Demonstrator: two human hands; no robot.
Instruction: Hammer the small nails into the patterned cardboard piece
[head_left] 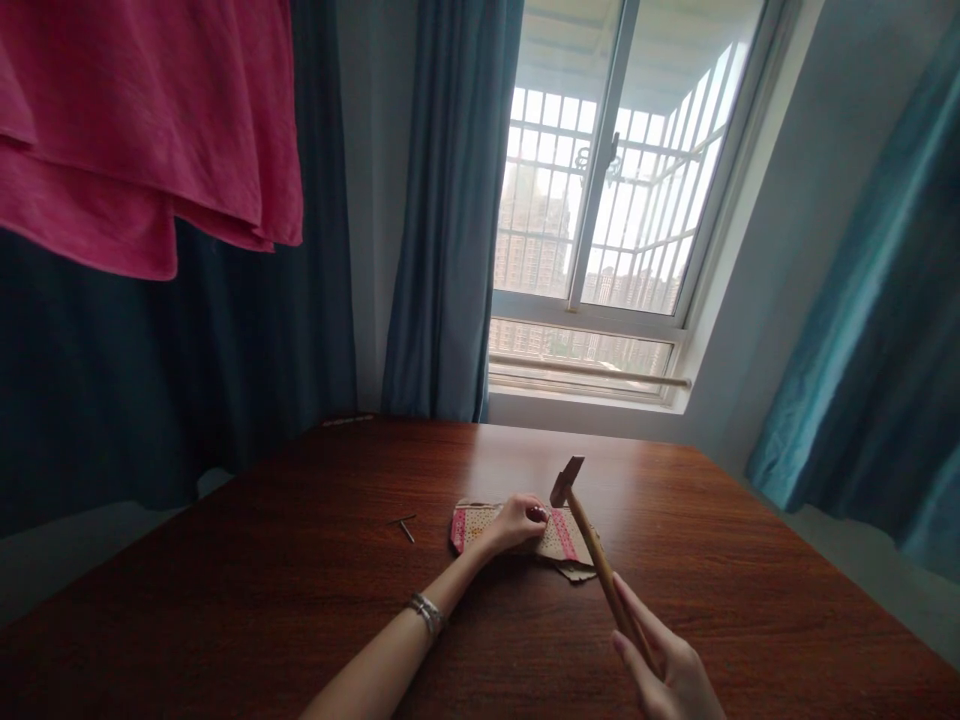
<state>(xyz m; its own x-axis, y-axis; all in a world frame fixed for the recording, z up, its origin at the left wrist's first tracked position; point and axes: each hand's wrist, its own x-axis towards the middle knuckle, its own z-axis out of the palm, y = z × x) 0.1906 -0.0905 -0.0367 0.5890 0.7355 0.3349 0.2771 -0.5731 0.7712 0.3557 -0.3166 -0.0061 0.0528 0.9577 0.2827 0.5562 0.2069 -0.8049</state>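
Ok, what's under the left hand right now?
The patterned piece, with pink bands, lying on the table. The left hand covers part of its surface, so any mark or small item there can't be seen.

A hammer (594, 548) with a wooden handle and dark head slants up and away from the right hand (670, 668), its head raised just right of the left hand (517, 523). Under the left hand lies a flat, dotted, pink-banded piece (556, 541) with a ragged edge.
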